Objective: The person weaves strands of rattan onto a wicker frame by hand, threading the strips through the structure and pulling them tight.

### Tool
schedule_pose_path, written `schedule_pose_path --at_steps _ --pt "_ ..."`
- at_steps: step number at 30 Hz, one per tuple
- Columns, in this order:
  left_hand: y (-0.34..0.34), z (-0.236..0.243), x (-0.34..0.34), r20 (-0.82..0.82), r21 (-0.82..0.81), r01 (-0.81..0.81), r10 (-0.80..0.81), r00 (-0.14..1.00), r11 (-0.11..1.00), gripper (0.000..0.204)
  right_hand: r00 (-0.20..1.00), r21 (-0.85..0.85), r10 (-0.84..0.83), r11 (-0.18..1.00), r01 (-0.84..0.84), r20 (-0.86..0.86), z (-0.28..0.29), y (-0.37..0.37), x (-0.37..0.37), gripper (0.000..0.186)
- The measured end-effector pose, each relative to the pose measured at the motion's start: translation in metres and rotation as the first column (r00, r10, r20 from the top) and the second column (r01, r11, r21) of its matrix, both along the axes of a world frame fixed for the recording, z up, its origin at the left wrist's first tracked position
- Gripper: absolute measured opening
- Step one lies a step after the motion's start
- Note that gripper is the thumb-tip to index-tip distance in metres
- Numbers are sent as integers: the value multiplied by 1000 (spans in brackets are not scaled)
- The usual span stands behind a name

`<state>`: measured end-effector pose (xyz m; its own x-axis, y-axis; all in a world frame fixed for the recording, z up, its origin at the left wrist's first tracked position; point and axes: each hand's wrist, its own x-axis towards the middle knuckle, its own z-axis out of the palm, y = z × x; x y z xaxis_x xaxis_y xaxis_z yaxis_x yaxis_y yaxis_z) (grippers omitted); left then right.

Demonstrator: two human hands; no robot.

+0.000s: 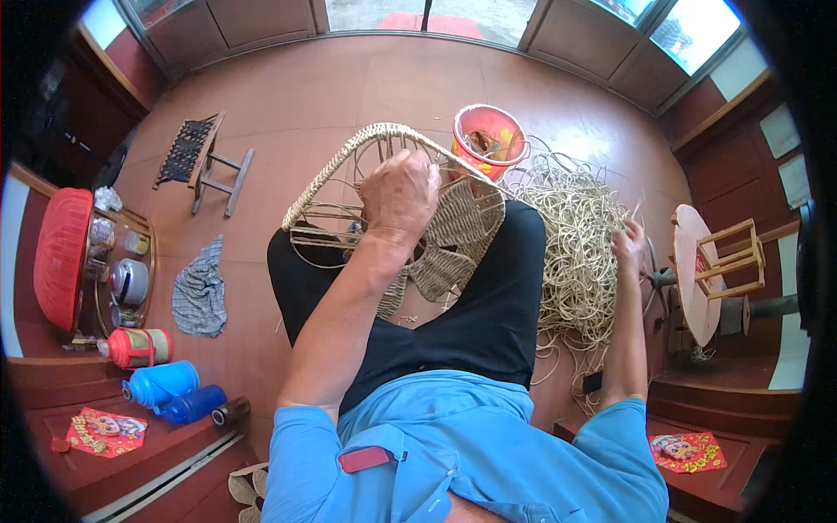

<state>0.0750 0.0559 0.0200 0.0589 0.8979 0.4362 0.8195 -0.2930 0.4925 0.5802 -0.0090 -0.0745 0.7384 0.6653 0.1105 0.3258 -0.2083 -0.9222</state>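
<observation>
A half-woven wicker piece (pixel 453 209) rests across my thighs. It has a thick braided rim, a thin bare frame and petal-shaped woven panels on its right and lower parts. My left hand (pixel 401 196) lies over its upper middle with the fingers curled down into the frame; their tips are hidden under the hand. Off to the right, my right hand (pixel 629 244) is held up away from the piece, beside a big heap of pale cord (pixel 571 253). Its fingers are bent and slightly blurred, and any strand in them is too thin to make out.
Beyond the wicker piece stands a red basin (pixel 490 135) with scraps inside. At left are a folding stool (pixel 196 157), a checked cloth (pixel 200 292), flasks (pixel 164 383) and a rack with a red cover (pixel 63 257). A round wooden board (pixel 693 279) with a small wooden stool is at right.
</observation>
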Motion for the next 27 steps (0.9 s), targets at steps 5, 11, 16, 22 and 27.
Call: schedule_pose_path --at_steps 5,11,16,22,27 --pt "0 4 3 -24 -1 18 -18 1000 1000 22 805 172 592 790 -589 39 59 9 -201 32" --pt "0 6 -1 -34 -12 17 -17 999 1000 23 659 147 750 658 -738 -49 76 30 -354 52" --pt "-2 7 -7 -17 -18 17 -18 1000 1000 23 715 193 692 718 -668 -99 66 39 -376 51" --pt "-15 15 -31 417 45 -10 -10 909 999 14 829 174 558 814 -554 29 74 41 -386 29" --pt "-16 17 -39 373 7 0 -3 928 1000 17 860 181 509 843 -507 33 80 44 -394 24"
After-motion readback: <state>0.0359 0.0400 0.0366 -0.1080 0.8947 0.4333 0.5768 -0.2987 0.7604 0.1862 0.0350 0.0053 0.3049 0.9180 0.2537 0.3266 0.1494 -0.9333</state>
